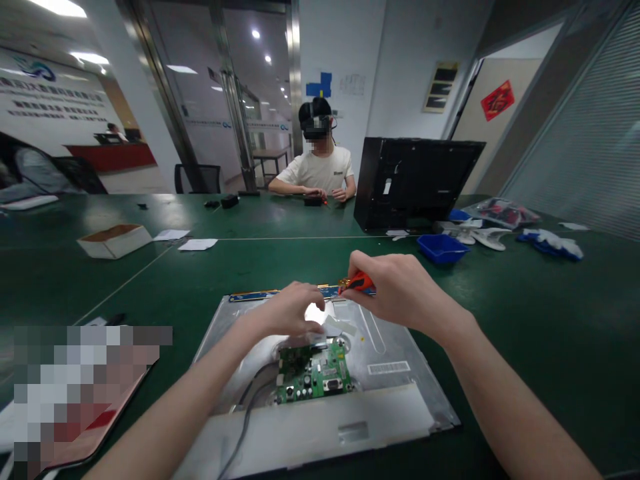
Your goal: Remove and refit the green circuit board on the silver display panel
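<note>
A metal-backed display panel (395,393) lies in front of me, a green circuit board (315,370) on its middle and a narrow blue board strip (250,296) along its far edge. My right hand (395,283) is closed around a tool with an orange-and-black handle (359,283); its tip is at the blue strip, and I cannot make out its kind. Over the panel, just beyond the green board, my left hand (293,308) has its fingers bent, with a gap between thumb and forefinger. Beside it is a pale, translucent strip (341,326).
A black monitor (420,180) stands at the back right, near a blue tray (443,248) and gloves (550,243). At the left are an open box (115,241) and papers (198,245). Across the table sits a person (323,167) wearing a headset.
</note>
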Motion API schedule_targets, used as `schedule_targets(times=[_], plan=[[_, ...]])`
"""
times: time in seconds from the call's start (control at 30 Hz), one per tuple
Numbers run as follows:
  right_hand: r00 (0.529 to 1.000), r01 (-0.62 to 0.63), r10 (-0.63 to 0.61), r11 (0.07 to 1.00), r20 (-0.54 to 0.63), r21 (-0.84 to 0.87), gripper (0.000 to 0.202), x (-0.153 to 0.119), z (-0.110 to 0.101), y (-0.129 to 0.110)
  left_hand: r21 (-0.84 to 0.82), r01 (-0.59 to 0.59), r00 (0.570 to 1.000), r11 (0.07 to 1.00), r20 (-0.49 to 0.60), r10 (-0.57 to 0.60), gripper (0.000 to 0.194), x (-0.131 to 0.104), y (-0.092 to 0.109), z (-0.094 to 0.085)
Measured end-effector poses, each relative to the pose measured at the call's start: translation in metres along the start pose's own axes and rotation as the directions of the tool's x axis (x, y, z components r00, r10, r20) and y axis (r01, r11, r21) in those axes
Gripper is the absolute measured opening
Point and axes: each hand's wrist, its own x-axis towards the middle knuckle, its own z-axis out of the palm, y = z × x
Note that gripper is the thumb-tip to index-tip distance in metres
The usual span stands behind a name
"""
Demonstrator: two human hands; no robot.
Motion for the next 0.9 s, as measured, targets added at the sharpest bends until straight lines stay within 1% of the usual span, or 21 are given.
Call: schedule_targets(times=[0.07, 0.17, 0.23, 0.33, 0.4, 0.43, 0.47, 0.53, 0.6, 0.67, 0.77, 0.87, 0.9], plan=[[0.999, -0.039, 0.039, 0.999, -0.005, 0.003, 0.022, 0.0, -0.002, 0.002, 0.03, 0.069, 0.997, 0.997, -0.039, -0.068, 0.029, -0.009, -0.013, -0.009], [0.996, -0.088, 0.088, 0.996, 0.0, 0.004, 0.02, -0.001, 0.0, 0.008, 0.052, 0.197, 0.98, 0.979, -0.047, -0.194, 0.022, -0.026, -0.033, -0.017], [0.994, -0.114, 0.113, 0.993, 0.002, 0.028, 0.018, -0.004, 0.008, 0.013, 0.031, 0.268, 0.963, 0.963, -0.033, -0.267, 0.02, -0.038, -0.043, -0.014], [0.985, -0.172, 0.17, 0.977, 0.033, 0.129, 0.015, -0.015, 0.03, 0.023, -0.023, 0.304, 0.952, 0.952, 0.022, -0.304, 0.02, -0.05, -0.049, -0.002], [0.973, -0.229, 0.22, 0.951, 0.066, 0.208, 0.018, -0.027, 0.046, 0.029, -0.063, 0.297, 0.955, 0.953, 0.038, -0.295, 0.019, -0.054, -0.047, 0.011], [0.966, -0.26, 0.246, 0.934, 0.084, 0.246, 0.02, -0.035, 0.054, 0.031, -0.066, 0.294, 0.956, 0.953, 0.024, -0.293, 0.018, -0.054, -0.045, 0.017], [0.956, -0.293, 0.278, 0.913, 0.093, 0.284, 0.023, -0.042, 0.061, 0.032, -0.067, 0.299, 0.954, 0.952, -0.004, -0.3, 0.017, -0.053, -0.043, 0.024], [0.947, -0.322, 0.295, 0.868, 0.129, 0.379, 0.027, -0.059, 0.071, 0.032, -0.074, 0.323, 0.941, 0.944, -0.084, -0.328, 0.013, -0.051, -0.038, 0.034], [0.936, -0.353, 0.318, 0.817, 0.154, 0.457, 0.028, -0.075, 0.078, 0.029, -0.085, 0.323, 0.937, 0.943, -0.112, -0.331, 0.009, -0.049, -0.035, 0.04], [0.922, -0.383, 0.351, 0.755, 0.166, 0.532, 0.028, -0.089, 0.084, 0.025, -0.097, 0.316, 0.937, 0.944, -0.122, -0.326, 0.01, -0.049, -0.033, 0.042], [0.891, -0.411, 0.428, 0.622, 0.151, 0.666, 0.029, -0.109, 0.092, 0.018, -0.114, 0.315, 0.932, 0.942, -0.149, -0.329, 0.012, -0.053, -0.026, 0.038], [0.833, -0.437, 0.529, 0.454, 0.16, 0.777, 0.034, -0.126, 0.101, 0.009, -0.158, 0.312, 0.92, 0.937, -0.196, -0.339, 0.011, -0.061, -0.006, 0.03], [0.817, -0.439, 0.554, 0.418, 0.16, 0.795, 0.035, -0.131, 0.103, 0.005, -0.228, 0.29, 0.916, 0.93, -0.215, -0.338, 0.008, -0.064, 0.004, 0.027]])
